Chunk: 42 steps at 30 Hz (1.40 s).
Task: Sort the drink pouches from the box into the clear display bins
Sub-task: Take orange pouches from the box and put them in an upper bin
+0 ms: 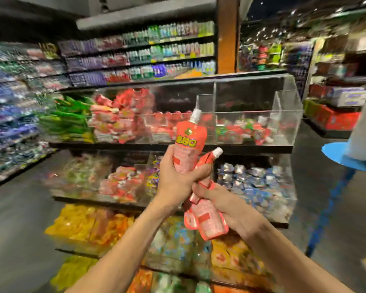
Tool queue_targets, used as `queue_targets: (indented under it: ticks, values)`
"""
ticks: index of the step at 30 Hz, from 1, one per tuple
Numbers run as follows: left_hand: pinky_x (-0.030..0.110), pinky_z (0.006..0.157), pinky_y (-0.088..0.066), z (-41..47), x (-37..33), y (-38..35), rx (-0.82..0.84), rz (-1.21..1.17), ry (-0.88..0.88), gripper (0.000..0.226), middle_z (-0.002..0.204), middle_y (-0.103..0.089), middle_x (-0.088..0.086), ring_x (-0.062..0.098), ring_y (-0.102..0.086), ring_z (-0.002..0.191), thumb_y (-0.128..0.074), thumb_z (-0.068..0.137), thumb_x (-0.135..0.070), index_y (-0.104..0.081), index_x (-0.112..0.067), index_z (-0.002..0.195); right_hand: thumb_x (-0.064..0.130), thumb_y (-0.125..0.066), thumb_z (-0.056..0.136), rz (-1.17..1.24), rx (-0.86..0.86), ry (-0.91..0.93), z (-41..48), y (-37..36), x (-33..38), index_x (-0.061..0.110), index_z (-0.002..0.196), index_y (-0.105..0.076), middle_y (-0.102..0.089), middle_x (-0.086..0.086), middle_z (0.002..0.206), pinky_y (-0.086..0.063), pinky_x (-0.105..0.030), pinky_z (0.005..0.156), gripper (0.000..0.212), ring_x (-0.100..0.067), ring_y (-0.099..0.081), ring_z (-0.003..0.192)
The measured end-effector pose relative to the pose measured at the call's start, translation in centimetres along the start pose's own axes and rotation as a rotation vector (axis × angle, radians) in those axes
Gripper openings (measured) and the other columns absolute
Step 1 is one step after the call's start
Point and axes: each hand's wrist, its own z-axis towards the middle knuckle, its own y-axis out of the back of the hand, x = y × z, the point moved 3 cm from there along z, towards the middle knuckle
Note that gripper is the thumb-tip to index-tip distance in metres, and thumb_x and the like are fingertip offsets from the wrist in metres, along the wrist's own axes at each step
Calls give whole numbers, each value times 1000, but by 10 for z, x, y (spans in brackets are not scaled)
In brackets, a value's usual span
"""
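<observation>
Drink pouches, stocked in the clear display bins (283, 106): a green heap (68, 121) fills the leftmost top bin, and a red heap (123, 117) rises high in the bin just to its right. Blur hides their print.
Bottom tier: yellow and orange packs (89, 225) lie below the heaps, blurred.
Back shelving (140, 53): rows of bottles stand behind the bins, only their colours discernible.
Left hand (178, 178): fingers and thumb are curled round the lower half of the upright pouch (188, 142).
Upright pouch: red, with a white cap at the top and yellow lettering on its front. It is held in front of the middle top bin, whose floor carries only a few red pouches.
Held bunch (205, 218): several red pouches, exact count not discernible. One white cap (217, 152) points up and right beside the upright pouch; the other bodies hang below the right hand (228, 206).
Right hand: closed round the middle of the held bunch, right against the left hand.
Rightmost top bin: holds a thin layer of red-and-green pouches (251, 130).
Middle tier, right: silver-blue packs (251, 178) fill the bin below.
Blue disc (347, 157): at the right edge, around a pale column; what it is cannot be told.
</observation>
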Motion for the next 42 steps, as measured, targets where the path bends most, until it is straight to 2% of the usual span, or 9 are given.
queue_targets:
  ticks: [6,12,18,21,25,29,34,37,42]
  values:
    - [19,64,-51,45,31,41,-138,-46,57,37,78,-69,-2,3,-61,65,-86,69,-2,-62,-11,96,40,-101,37,-26,-9,-110,54,-12,-12,9,87,-68,-67,-9,72,-53,-32,56,68,-18,-66,59]
    - [24,74,-56,99,64,54,-276,-70,128,37,90,-73,1,9,-70,79,-86,72,-10,-63,-22,98,13,-78,71,-81,-158,-152,92,21,20,3,95,-66,-71,-11,73,-56,-31,53,29,-20,-67,56]
    - [40,79,-60,165,75,65,-406,-47,239,41,92,-74,7,19,-71,78,-87,70,-12,-65,-13,104,13,-98,35,136,14,-113,155,26,76,4,102,-77,-62,-26,128,-60,-44,74,71,-32,-70,97]
    - [41,77,-60,197,75,57,-341,-43,253,49,94,-74,7,20,-72,80,-89,68,-23,-64,-14,109,15,-95,41,57,95,-93,177,10,99,0,109,-71,-67,-26,115,-58,-43,80,74,-31,-68,91]
    - [42,88,-56,233,64,46,-233,43,266,35,100,-72,5,23,-70,92,-68,85,-55,-58,-23,96,7,-78,62,-149,57,-31,203,-6,125,3,94,-72,-73,-18,90,-59,-41,74,33,-26,-71,72]
    - [21,50,-47,280,53,44,-96,-190,353,46,63,-63,3,12,-60,51,-36,105,-41,-62,-17,77,8,-66,67,-113,-20,-33,232,-9,154,2,85,-72,-73,-18,81,-60,-43,68,20,-27,-71,66]
    - [38,73,-46,330,53,31,44,-170,326,43,85,-61,12,25,-58,80,-41,96,-43,-70,-19,77,13,-64,68,-197,-154,7,252,-12,173,3,93,-65,-73,-15,78,-60,-38,62,27,-24,-71,62]
    - [35,67,-51,355,57,26,117,-342,387,42,95,-63,15,26,-61,77,-37,104,-39,-65,-8,111,17,-73,62,-240,-266,48,261,-11,185,7,104,-65,-75,-14,89,-59,-42,75,43,-26,-71,74]
    - [41,86,-50,381,81,20,334,-347,497,47,97,-73,8,25,-65,82,-38,103,-51,-60,-14,122,12,-71,63,-233,-390,83,270,-8,189,6,95,-66,-74,-14,78,-60,-36,54,33,-25,-72,61]
